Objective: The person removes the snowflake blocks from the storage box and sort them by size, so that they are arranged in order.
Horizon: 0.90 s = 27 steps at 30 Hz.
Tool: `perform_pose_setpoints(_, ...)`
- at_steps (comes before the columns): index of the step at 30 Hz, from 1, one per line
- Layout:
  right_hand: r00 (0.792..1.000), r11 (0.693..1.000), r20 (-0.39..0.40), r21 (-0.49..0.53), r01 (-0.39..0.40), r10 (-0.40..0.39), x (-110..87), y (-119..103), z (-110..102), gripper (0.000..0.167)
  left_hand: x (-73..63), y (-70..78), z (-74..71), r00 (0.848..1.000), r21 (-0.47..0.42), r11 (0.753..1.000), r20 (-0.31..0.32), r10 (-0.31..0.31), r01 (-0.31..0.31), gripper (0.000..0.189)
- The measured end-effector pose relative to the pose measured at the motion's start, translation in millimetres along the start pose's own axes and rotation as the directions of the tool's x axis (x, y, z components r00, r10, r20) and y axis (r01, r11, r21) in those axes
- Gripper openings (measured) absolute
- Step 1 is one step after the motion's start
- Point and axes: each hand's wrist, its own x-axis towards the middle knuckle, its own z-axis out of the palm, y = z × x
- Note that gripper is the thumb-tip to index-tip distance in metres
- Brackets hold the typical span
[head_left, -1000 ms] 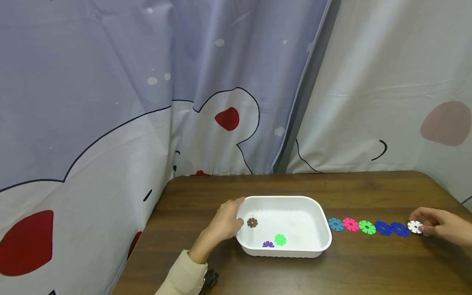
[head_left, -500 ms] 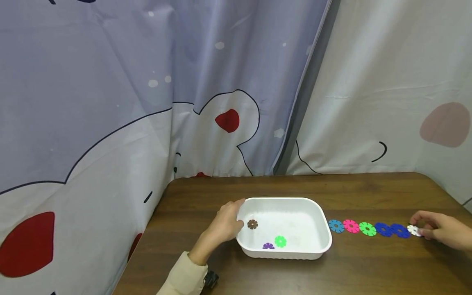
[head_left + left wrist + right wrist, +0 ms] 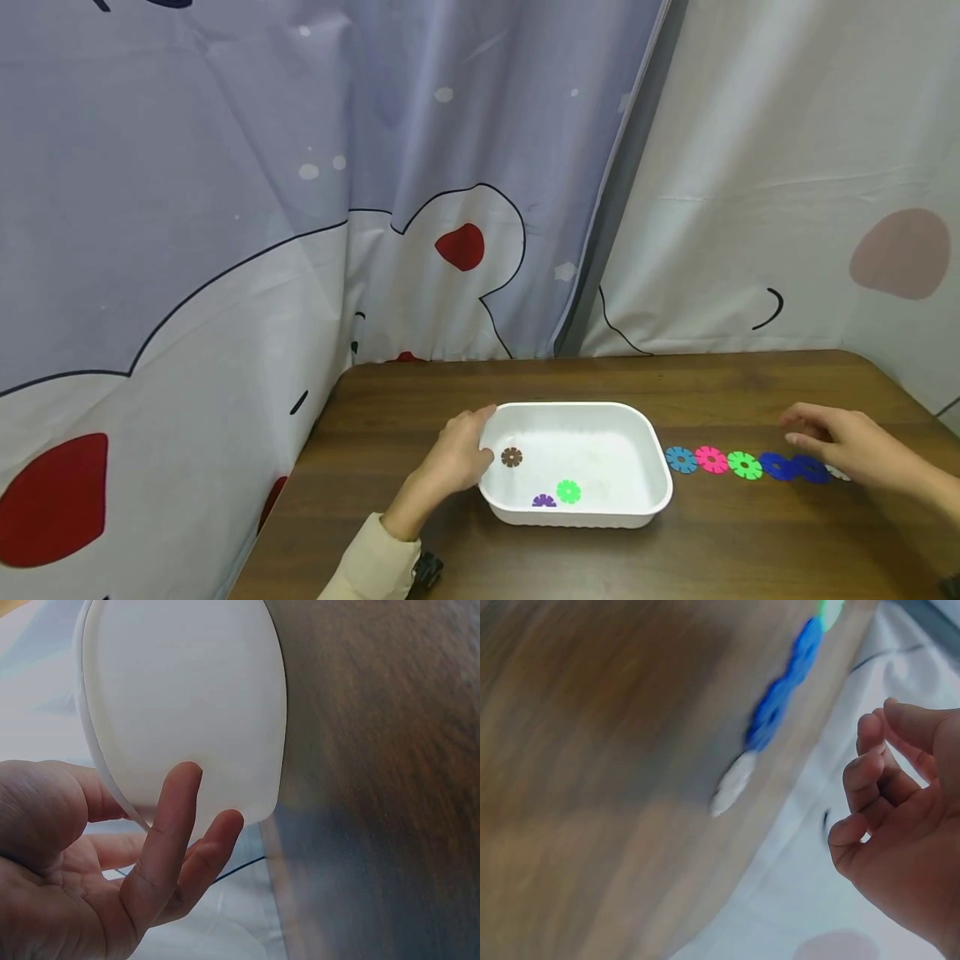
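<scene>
My left hand (image 3: pixel 453 454) grips the left end of a white plastic basin (image 3: pixel 585 521); in the left wrist view the thumb hooks over the rim while fingers (image 3: pixel 176 799) lie along the outer wall. Inside the basin are a brown (image 3: pixel 512 457), a green (image 3: pixel 568 492) and a partly hidden purple notched disc (image 3: pixel 543 501). Above the right end of a row of such discs hovers my right hand (image 3: pixel 851 442), fingers loosely curled around nothing. The row runs blue (image 3: pixel 682 460), pink (image 3: pixel 711 459), green (image 3: pixel 745 465), two dark blue (image 3: pixel 776 467), then a white disc (image 3: pixel 735 784), partly covered in the head view.
A brown wooden table (image 3: pixel 637 567) carries everything. Patterned curtains (image 3: pixel 465 125) hang right behind its far edge and along both sides. The row of discs starts close beside the basin's right wall.
My right hand has let go of the white disc, leaving it at the row's end, and has risen and moved left. My left hand keeps its place on the basin.
</scene>
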Motion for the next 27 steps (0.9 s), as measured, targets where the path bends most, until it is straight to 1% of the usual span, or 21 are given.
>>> perform_pose_setpoints(5,0.995,0.992,-0.002,0.087,0.095,-0.095,18.7,-29.8,6.0,0.019,0.1,-0.1,0.4,1.0,0.002,1.0,-0.003,0.007,-0.007,0.064)
perform_pose_setpoints(8,0.989,0.98,0.015,0.132,0.147,-0.15,29.7,-47.7,11.0,0.021,0.1,-0.8,0.8,1.0,0.002,1.0,-0.004,0.011,-0.011,0.064)
perform_pose_setpoints(16,0.972,0.954,0.086,0.227,0.197,-0.221,58.1,-100.2,24.3,0.015,-1.0,-1.9,0.5,1.0,0.004,1.0,-0.005,0.005,-0.005,0.064)
perform_pose_setpoints(20,0.949,0.927,0.08,0.252,0.277,-0.305,71.5,-122.5,33.4,0.014,-0.9,-2.3,0.6,1.0,0.0,1.0,-0.004,0.003,-0.003,0.064)
perform_pose_setpoints(24,0.913,0.899,0.057,0.208,0.385,-0.404,82.8,-140.5,44.6,0.016,-0.6,-1.7,0.3,1.0,0.002,1.0,-0.003,0.006,-0.006,0.064)
perform_pose_setpoints(26,0.901,0.891,0.06,0.186,0.414,-0.43,87.3,-148.7,49.4,0.017,-0.4,-1.1,-0.1,1.0,0.002,1.0,-0.003,0.007,-0.007,0.064)
perform_pose_setpoints(27,0.899,0.892,0.068,0.175,0.417,-0.433,89.2,-152.7,51.6,0.018,-0.3,-0.9,-0.3,1.0,0.003,1.0,-0.003,0.009,-0.009,0.064)
